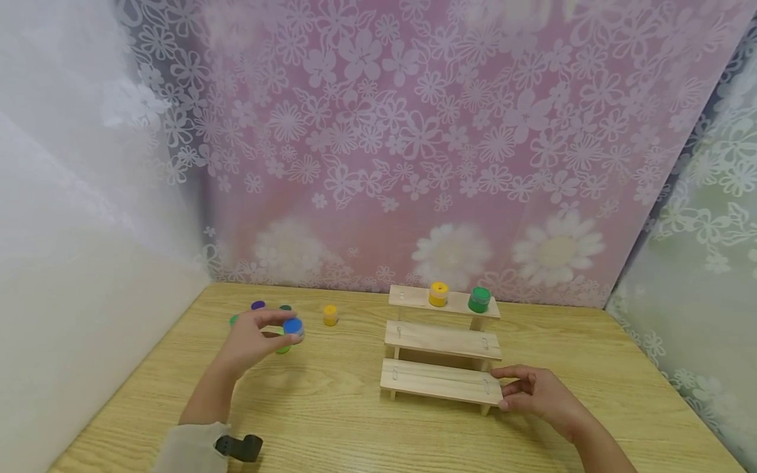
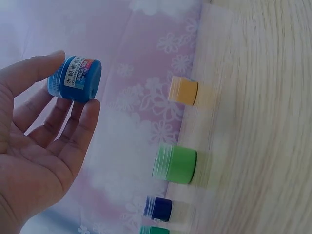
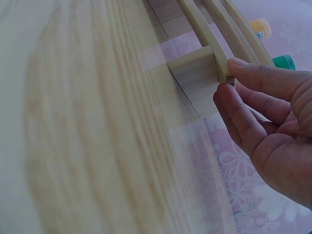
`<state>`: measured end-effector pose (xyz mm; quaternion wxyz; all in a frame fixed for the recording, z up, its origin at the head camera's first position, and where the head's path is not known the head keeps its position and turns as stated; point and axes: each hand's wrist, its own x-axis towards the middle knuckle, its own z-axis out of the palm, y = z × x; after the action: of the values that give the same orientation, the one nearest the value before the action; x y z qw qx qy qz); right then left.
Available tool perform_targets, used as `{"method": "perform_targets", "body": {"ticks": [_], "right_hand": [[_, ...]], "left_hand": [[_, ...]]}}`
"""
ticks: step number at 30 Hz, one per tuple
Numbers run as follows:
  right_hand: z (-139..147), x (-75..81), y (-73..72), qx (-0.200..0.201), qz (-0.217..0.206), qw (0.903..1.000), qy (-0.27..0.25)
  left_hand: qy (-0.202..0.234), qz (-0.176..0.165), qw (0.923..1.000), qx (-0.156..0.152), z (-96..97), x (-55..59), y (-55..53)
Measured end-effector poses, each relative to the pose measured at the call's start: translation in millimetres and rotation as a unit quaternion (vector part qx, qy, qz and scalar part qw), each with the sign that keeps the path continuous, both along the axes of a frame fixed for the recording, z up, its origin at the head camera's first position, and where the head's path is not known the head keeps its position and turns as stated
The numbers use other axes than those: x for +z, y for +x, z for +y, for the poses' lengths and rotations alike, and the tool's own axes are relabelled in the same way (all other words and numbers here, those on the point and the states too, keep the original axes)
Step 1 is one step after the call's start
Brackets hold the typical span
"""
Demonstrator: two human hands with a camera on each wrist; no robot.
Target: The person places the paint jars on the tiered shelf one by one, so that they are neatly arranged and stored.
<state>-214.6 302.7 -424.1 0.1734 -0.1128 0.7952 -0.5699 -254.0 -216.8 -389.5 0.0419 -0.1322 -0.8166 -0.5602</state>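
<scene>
My left hand [image 1: 251, 341] pinches a blue gouache paint jar [image 2: 75, 78] between thumb and fingers, raised above the table; its printed label faces the left wrist camera. On the right stands a three-step wooden display stand [image 1: 440, 381]. The right hand [image 1: 544, 397] grips the right end of its lowest step, thumb on top and fingertips against the end and underside. A yellow jar [image 1: 438, 294] and a green jar [image 1: 479, 300] sit on the top step. The middle and lowest steps bear no jars.
Behind the left hand, more jars stand on the wooden table [image 1: 331, 420]: an orange-yellow jar [image 1: 330, 316], a light green jar [image 2: 176, 164], a dark blue-purple jar [image 1: 257, 305] and green ones, partly hidden. A flowered pink curtain [image 1: 367, 164] hangs along the back edge.
</scene>
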Motion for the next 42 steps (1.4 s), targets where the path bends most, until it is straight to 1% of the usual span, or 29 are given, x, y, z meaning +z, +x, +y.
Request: {"method": "perform_targets", "body": {"ticks": [2,5,10,15,21,25,29,35,38,42], "right_hand": [[0,0.0,0.2,0.002,0.001,1.0,0.001],[0,0.1,0.5,0.002,0.0,1.0,0.002],[1,-0.7,-1.3,0.004,-0.001,1.0,0.001],[1,-0.7,-1.0,0.001,-0.002,1.0,0.001],[0,0.8,-0.3,-0.001,0.003,1.0,0.001],[0,1.8,0.7,0.003,0.004,1.0,-0.001],[0,2.5,2.0,0.003,0.005,1.0,0.003],[0,2.5,2.3,0.002,0.009,0.9999,0.006],[1,2.3,2.2,0.003,0.008,1.0,0.002],[1,2.5,2.3,0.005,0.007,1.0,-0.001]], "left_hand": [[0.003,0.001,1.0,0.002,3.7,0.5,1.3],[0.009,0.016,0.9998,-0.003,10.2,1.4,2.0],[0.022,0.045,0.9984,-0.024,22.1,4.6,1.9],[0.025,0.048,0.9977,-0.042,34.5,9.9,1.7],[0.039,0.041,0.9973,-0.046,47.3,12.8,1.8],[0.047,0.037,0.9975,-0.037,57.6,13.7,1.8],[0.053,0.027,0.9981,-0.015,70.5,15.2,0.5],[0.058,0.017,0.9982,0.006,89.6,21.7,-1.8],[0.049,0.022,0.9985,0.01,98.2,25.9,-3.9],[0.039,0.048,0.9981,0.002,108.8,31.2,-8.7]]}}
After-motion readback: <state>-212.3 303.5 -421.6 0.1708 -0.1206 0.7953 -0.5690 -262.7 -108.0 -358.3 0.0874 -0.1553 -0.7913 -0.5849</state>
